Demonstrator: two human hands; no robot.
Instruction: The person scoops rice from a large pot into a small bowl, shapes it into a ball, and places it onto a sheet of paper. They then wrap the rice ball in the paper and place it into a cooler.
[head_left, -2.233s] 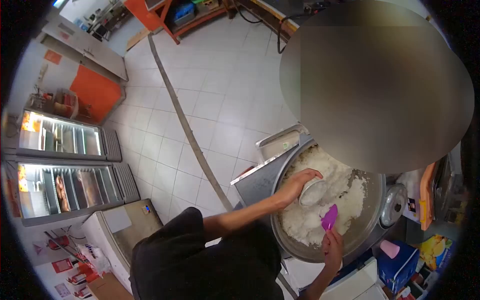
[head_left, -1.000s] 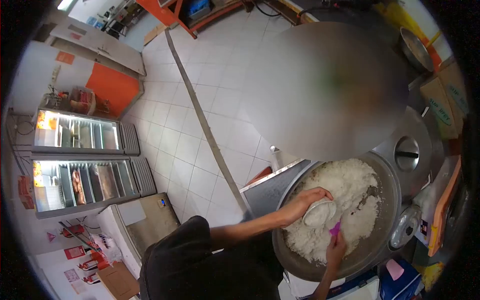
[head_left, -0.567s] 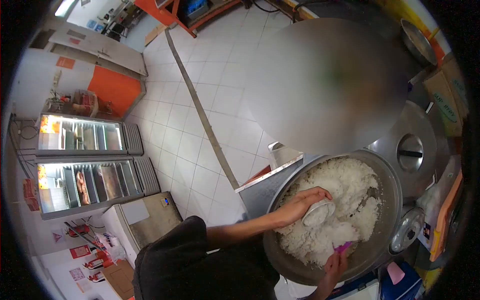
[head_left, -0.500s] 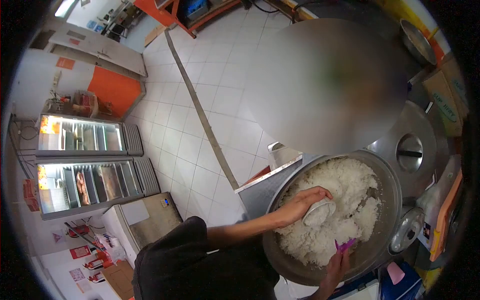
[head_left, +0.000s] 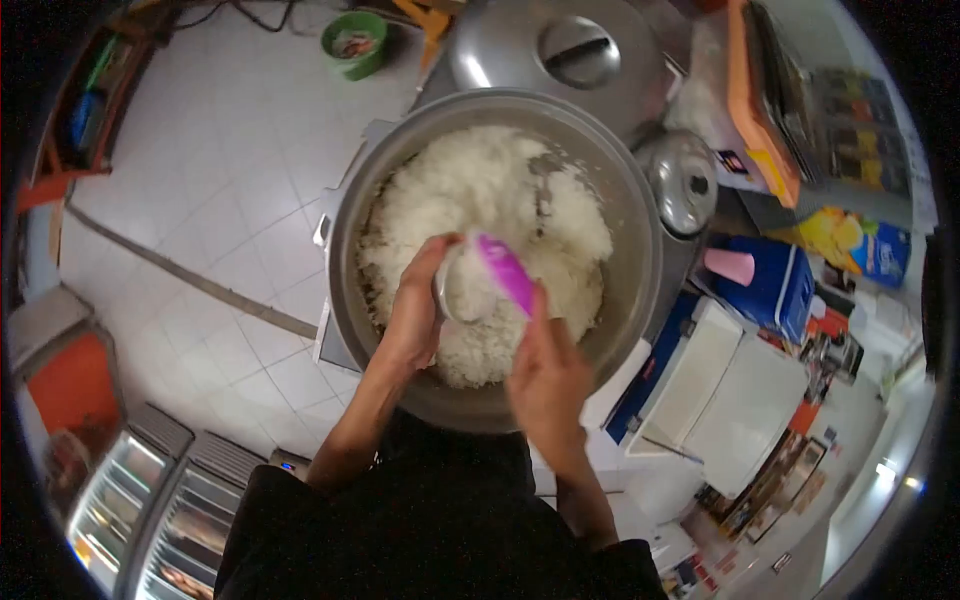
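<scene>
Apparently mid-scoop: left hand (head_left: 408, 312), pot's (head_left: 632, 235) eight o'clock, curled round small bowl (head_left: 442, 298); right hand (head_left: 550, 385), five o'clock, closed on purple rice paddle (head_left: 510, 277), blade at bowl's two o'clock. Rice (head_left: 430, 180) heaped mid-pot. Next move calls for steady bowl.

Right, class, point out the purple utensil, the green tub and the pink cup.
Purple utensil (head_left: 506, 273), head view: its broad part.
Green tub (head_left: 361, 68), head view: outer side wall.
Pink cup (head_left: 730, 266), head view: middle of its side.
</scene>
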